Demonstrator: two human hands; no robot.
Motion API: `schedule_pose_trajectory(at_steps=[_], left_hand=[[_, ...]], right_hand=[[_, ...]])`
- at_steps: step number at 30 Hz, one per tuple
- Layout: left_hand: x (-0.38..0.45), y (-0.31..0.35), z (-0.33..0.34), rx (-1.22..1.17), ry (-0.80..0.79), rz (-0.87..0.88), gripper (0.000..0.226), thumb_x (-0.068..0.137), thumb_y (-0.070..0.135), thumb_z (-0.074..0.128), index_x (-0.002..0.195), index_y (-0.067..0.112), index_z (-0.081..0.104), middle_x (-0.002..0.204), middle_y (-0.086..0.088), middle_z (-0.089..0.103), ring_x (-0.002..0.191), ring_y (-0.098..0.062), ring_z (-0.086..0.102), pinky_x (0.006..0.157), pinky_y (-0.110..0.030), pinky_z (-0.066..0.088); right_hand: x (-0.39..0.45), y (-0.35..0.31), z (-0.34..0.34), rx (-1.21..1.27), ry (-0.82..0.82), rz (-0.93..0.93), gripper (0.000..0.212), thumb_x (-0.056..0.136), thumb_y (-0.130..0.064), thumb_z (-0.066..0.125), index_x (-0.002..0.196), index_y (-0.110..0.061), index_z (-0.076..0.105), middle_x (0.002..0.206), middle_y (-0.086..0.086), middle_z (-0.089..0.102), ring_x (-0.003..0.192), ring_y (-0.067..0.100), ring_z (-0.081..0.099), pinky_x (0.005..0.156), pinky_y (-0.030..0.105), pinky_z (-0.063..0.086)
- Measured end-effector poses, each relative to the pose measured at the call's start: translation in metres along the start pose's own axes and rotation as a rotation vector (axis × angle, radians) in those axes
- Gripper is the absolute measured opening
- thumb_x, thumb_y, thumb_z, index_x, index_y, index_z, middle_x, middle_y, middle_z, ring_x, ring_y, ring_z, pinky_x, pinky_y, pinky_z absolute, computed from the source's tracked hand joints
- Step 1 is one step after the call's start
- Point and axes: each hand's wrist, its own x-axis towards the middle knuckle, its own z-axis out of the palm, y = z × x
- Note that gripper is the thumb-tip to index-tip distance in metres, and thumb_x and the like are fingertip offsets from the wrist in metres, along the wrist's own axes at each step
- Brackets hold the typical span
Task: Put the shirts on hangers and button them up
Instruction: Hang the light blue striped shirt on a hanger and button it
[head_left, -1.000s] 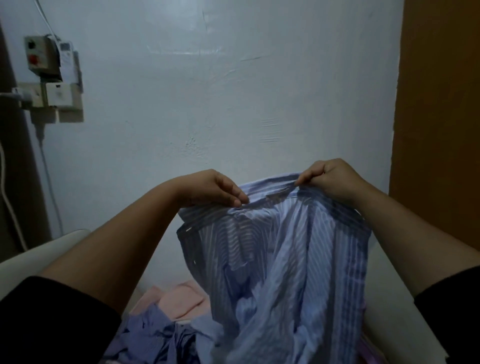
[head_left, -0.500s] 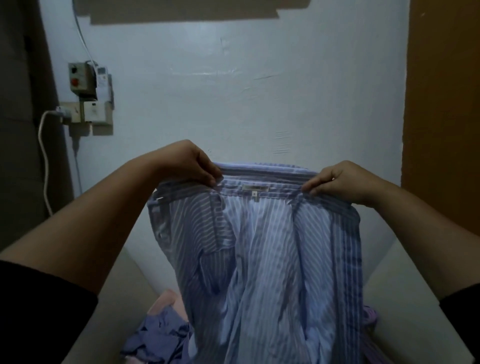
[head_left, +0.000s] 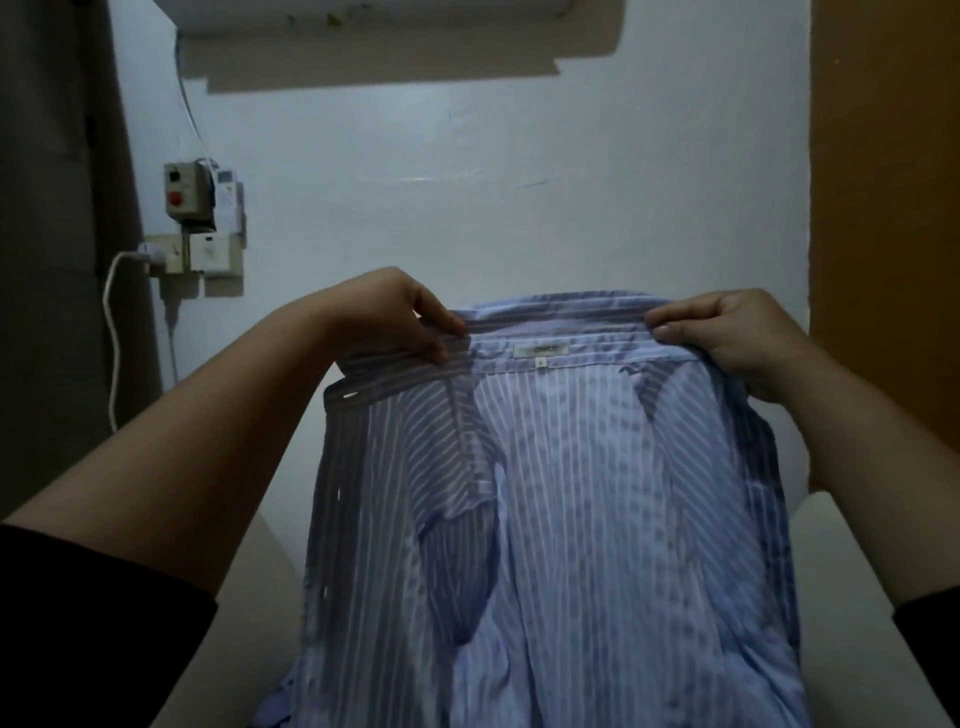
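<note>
Shirt (head_left: 566, 519) had been lifted higher and spread wider than a second earlier, label facing the person. Left hand (head_left: 395, 317) and right hand (head_left: 727, 332) each pinched the collar, shirt hanging between them. No hanger visible; hanging probably not yet begun.

Both forearms extend forward and upward, black sleeves at the elbows, the left hand (head_left: 395, 312) pinching the striped shirt's collar (head_left: 556, 325) between thumb and curled fingers, the right hand (head_left: 737, 338) gripping the collar's opposite end, fingers curled over its top edge, thumb hidden.
</note>
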Motion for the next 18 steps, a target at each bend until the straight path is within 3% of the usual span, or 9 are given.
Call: schedule_pose_trajectory(at_steps=[3, 8, 14, 16, 18], left_hand=[[0.006, -0.015, 0.043, 0.009, -0.044, -0.066, 0.037, 0.072, 0.024, 0.081, 0.107, 0.033, 0.072, 0.098, 0.006, 0.067, 0.083, -0.008, 0.057, 0.078, -0.018, 0.036], [0.007, -0.059, 0.155, 0.003, -0.222, -0.172, 0.035, 0.074, 0.029, 0.080, 0.108, 0.030, 0.073, 0.102, 0.005, 0.069, 0.081, -0.005, 0.055, 0.073, -0.017, 0.035], [0.003, -0.120, 0.304, -0.065, -0.464, -0.273, 0.040, 0.075, 0.030, 0.080, 0.114, 0.028, 0.070, 0.121, 0.004, 0.067, 0.106, -0.013, 0.060, 0.083, -0.018, 0.037], [0.003, -0.137, 0.346, -0.111, -0.508, -0.290, 0.037, 0.077, 0.030, 0.078, 0.113, 0.025, 0.071, 0.121, 0.005, 0.066, 0.109, -0.011, 0.060, 0.085, -0.017, 0.037], [0.005, -0.154, 0.384, -0.147, -0.531, -0.287, 0.035, 0.078, 0.028, 0.078, 0.111, 0.021, 0.072, 0.117, 0.003, 0.067, 0.108, -0.012, 0.061, 0.084, -0.017, 0.038]], right_hand=[[0.001, 0.042, 0.024, -0.051, -0.028, 0.077, 0.026, 0.081, 0.002, 0.067, 0.107, -0.001, 0.069, 0.097, 0.008, 0.067, 0.065, -0.003, 0.059, 0.062, -0.001, 0.044], [-0.019, 0.150, 0.079, -0.119, -0.159, 0.292, 0.026, 0.082, 0.001, 0.067, 0.107, 0.003, 0.068, 0.107, 0.016, 0.068, 0.089, 0.013, 0.058, 0.080, 0.018, 0.040], [-0.063, 0.290, 0.141, -0.204, -0.322, 0.549, 0.026, 0.083, -0.001, 0.067, 0.109, 0.003, 0.067, 0.113, 0.018, 0.066, 0.094, 0.013, 0.056, 0.073, 0.011, 0.038], [-0.074, 0.332, 0.156, -0.207, -0.341, 0.605, 0.026, 0.084, 0.001, 0.066, 0.109, 0.005, 0.067, 0.113, 0.019, 0.065, 0.093, 0.014, 0.055, 0.060, 0.003, 0.040], [-0.082, 0.369, 0.170, -0.205, -0.332, 0.644, 0.026, 0.084, 0.003, 0.065, 0.109, 0.006, 0.066, 0.113, 0.022, 0.065, 0.095, 0.017, 0.058, 0.062, 0.001, 0.041]])
